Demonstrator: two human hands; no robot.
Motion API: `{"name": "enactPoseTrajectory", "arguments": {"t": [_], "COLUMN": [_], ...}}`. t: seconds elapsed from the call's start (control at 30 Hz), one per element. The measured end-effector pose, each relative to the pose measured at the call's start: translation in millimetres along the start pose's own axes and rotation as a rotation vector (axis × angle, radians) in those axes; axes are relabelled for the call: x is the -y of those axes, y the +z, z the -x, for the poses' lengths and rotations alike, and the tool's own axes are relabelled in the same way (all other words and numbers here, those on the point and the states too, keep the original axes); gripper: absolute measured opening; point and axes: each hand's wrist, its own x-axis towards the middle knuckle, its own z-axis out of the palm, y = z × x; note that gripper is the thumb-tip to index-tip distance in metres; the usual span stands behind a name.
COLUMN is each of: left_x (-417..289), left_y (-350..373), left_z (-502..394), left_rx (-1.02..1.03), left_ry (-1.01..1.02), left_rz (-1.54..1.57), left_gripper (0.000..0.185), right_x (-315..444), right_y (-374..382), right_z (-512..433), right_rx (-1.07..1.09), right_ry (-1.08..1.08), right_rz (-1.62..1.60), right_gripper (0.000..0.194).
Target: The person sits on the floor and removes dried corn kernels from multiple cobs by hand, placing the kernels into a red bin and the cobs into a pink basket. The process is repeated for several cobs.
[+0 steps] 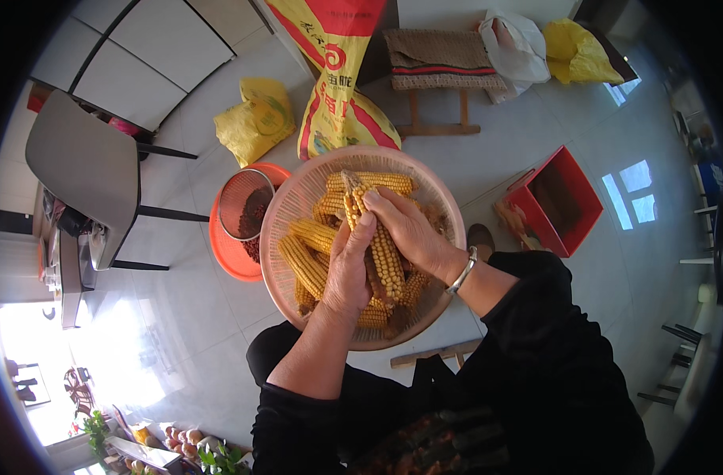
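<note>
In both hands I hold a dried yellow corn cob (pixel 387 261) above a pink plastic basket (pixel 454 219). A bare strip with kernels gone runs along the cob. My left hand (pixel 348 270) wraps its left side, thumb pointing up along it. From the right, my right hand (pixel 412 228) presses its thumb on the upper part of the cob; a silver bangle circles that wrist. Several more cobs, such as one corn cob (pixel 302 264) at the left, fill the basket below, partly hidden by my hands.
Left of the basket, a sieve (pixel 231 205) rests on an orange basin (pixel 222 258) with dark red kernels. Beyond stand a printed sack (pixel 338 113) and a yellow bag (pixel 257 122). A covered stool (pixel 439 59), a red box (pixel 581 199) and a grey chair (pixel 88 160) surround this spot.
</note>
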Motion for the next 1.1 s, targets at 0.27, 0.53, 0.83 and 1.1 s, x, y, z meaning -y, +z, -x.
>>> {"name": "enactPoseTrajectory", "arguments": {"t": [0.27, 0.53, 0.83, 1.1], "left_x": [9.6, 26.8, 31.9, 21.8], "left_y": [-1.2, 1.1, -5.5, 0.9], "left_z": [-6.3, -8.7, -12.4, -9.3], "left_rx": [-0.017, -0.085, -0.131, -0.174], "left_ry": [0.071, 0.221, 0.308, 0.199], "left_rz": [-0.085, -0.376, -0.414, -0.427], "left_gripper": [0.046, 0.057, 0.046, 0.047], "right_x": [-11.6, -12.4, -14.4, -10.7], "right_y": [-2.0, 4.0, 8.7, 4.6], "right_z": [-7.3, -5.3, -3.4, -4.2], "right_rx": [-0.119, -0.237, -0.303, -0.261], "right_ry": [-0.061, -0.128, -0.160, -0.118], "right_rz": [-0.061, 0.126, 0.159, -0.086], "right_gripper": [0.031, 0.051, 0.046, 0.041]}}
